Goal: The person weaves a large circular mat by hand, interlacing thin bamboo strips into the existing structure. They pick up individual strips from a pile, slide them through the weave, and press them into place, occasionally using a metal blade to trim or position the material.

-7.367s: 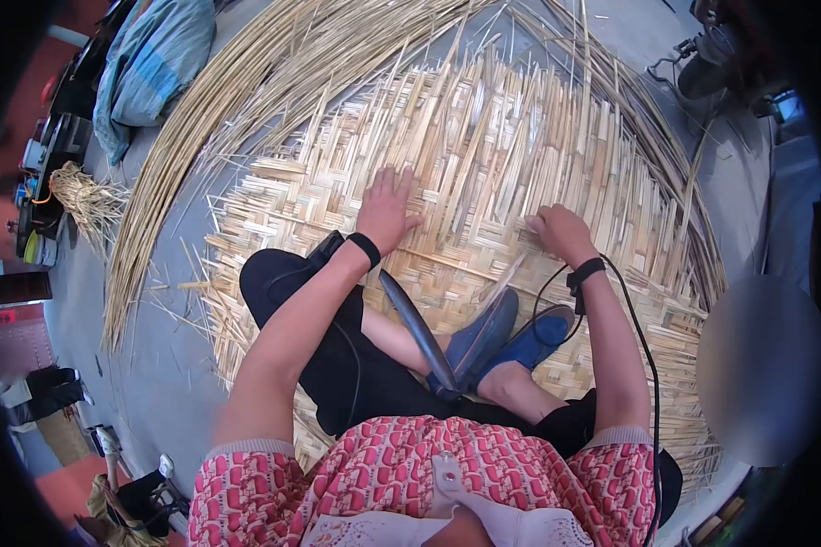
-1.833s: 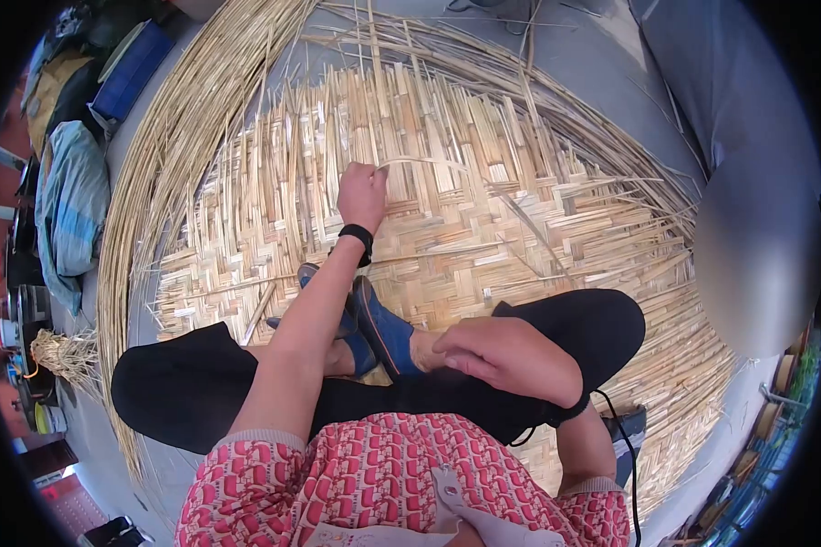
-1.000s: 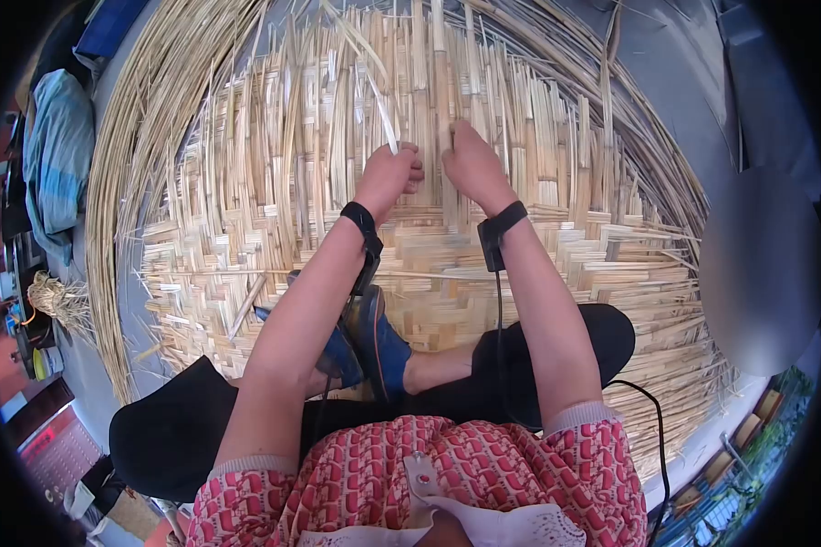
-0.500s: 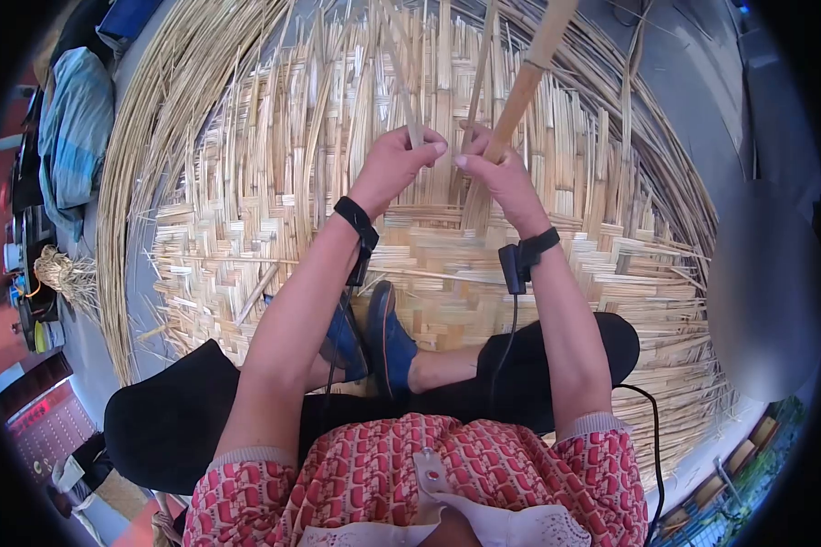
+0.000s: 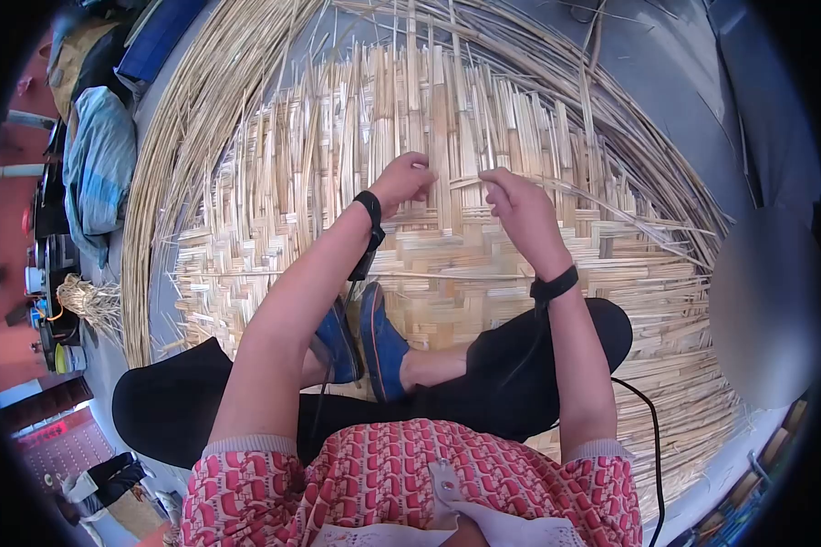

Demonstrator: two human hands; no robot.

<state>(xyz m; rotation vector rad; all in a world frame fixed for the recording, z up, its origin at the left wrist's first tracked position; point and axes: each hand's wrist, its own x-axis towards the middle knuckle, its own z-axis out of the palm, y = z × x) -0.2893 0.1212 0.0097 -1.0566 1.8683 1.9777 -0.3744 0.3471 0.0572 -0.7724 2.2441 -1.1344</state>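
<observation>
A large woven mat (image 5: 429, 301) of split reed strips lies on the floor beneath me, with a herringbone weave close to my feet and loose upright strips (image 5: 392, 100) fanning out beyond. My right hand (image 5: 524, 214) pinches a long flat reed strip (image 5: 593, 194). One short end of it pokes out leftward from the fingertips; the rest trails to the right over the mat. Close by on the left, my left hand (image 5: 404, 182) is held with curled fingers over the upright strips. Whatever may lie in those fingers is hidden.
Bundles of long reed stalks lie along the left (image 5: 178, 128) and the upper right (image 5: 648, 118). A blue cloth sack (image 5: 100, 164) and a tied straw bunch (image 5: 87, 296) are at the far left. My blue shoes (image 5: 383, 356) rest on the mat.
The upright strips between my hands have been let go and lie down on the mat. My hands have moved apart, and the right one now pinches a strip lying crosswise.
</observation>
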